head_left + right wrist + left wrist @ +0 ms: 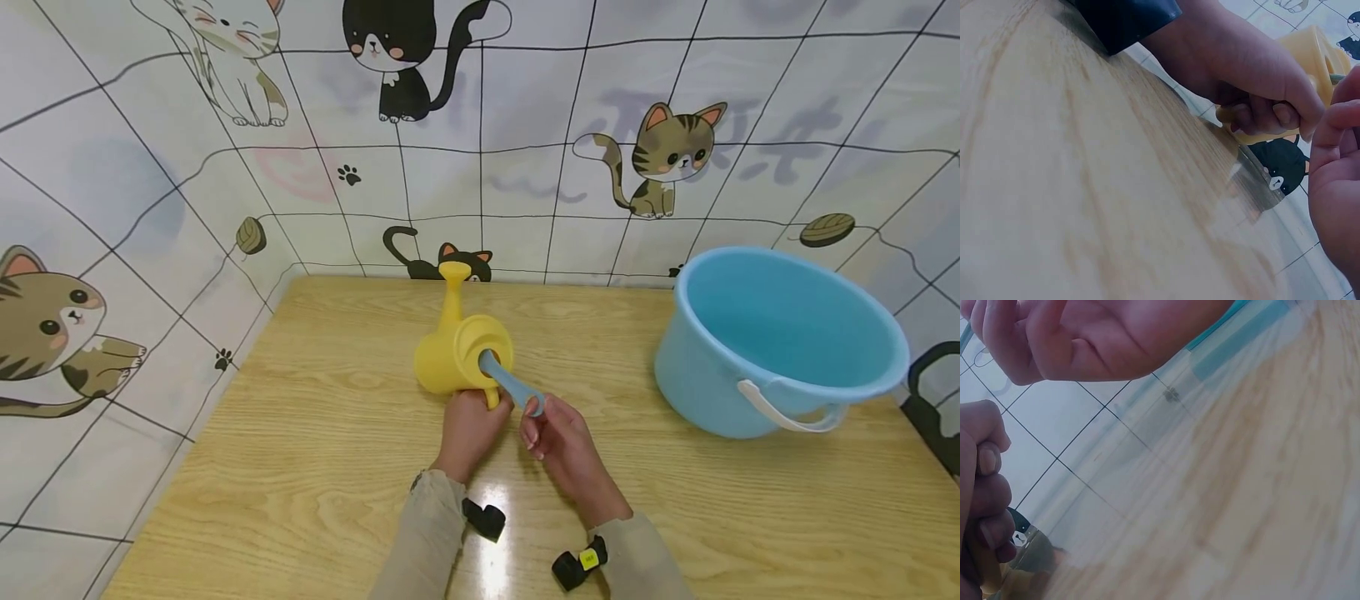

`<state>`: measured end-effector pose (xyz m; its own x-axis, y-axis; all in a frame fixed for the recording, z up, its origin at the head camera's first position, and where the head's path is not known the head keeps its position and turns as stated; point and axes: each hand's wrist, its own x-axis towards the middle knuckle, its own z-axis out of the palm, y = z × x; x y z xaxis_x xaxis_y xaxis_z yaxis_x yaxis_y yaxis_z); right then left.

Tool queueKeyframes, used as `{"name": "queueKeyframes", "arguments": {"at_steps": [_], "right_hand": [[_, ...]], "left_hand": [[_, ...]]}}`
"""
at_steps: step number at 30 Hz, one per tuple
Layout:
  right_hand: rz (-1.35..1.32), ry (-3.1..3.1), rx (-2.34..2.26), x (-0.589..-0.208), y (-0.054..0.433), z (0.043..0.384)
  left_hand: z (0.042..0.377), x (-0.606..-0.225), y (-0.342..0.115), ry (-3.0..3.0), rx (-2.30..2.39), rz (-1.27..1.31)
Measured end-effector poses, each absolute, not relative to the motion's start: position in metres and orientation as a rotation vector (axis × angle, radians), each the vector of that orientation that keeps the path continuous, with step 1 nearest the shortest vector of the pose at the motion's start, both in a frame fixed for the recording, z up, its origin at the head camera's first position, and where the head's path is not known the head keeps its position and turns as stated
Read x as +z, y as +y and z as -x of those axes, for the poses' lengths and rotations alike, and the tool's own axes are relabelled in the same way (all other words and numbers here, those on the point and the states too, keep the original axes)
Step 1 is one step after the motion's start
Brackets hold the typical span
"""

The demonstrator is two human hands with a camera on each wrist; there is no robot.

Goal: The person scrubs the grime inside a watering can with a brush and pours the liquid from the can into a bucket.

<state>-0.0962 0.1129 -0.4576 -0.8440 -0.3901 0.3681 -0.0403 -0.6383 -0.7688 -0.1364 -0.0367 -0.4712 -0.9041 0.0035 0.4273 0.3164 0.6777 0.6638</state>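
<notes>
My left hand point(471, 429) grips the handle of a yellow watering can point(435, 367), which is tipped so its round top opening faces me and its spout points away. From that opening sticks a light-blue handle point(513, 385) with a wider, looped end; whatever is on its other end is hidden inside the can. Thumb and fingers of my right hand point(566, 446) pinch the outer end. In the right wrist view, the curled left hand point(1257, 81) covers the can's handle, and the right hand point(1341, 187) is partly cut off by the frame edge.
A large light-blue bucket point(708, 375) with a white grip on its handle stands on the wooden table point(315, 467) to the right. Behind the table hangs a cat-patterned cloth point(525, 108). A black object point(930, 400) sits at the far right edge.
</notes>
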Motion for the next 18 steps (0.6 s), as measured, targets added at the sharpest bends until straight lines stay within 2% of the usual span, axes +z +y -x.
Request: {"name": "queueKeyframes", "arguments": {"at_steps": [18], "right_hand": [[0.761, 1.251, -2.542, -0.4594, 0.1139, 0.0971]], "left_hand": [[0.1361, -0.4717, -0.0367, -2.516, -1.157, 0.24]]}}
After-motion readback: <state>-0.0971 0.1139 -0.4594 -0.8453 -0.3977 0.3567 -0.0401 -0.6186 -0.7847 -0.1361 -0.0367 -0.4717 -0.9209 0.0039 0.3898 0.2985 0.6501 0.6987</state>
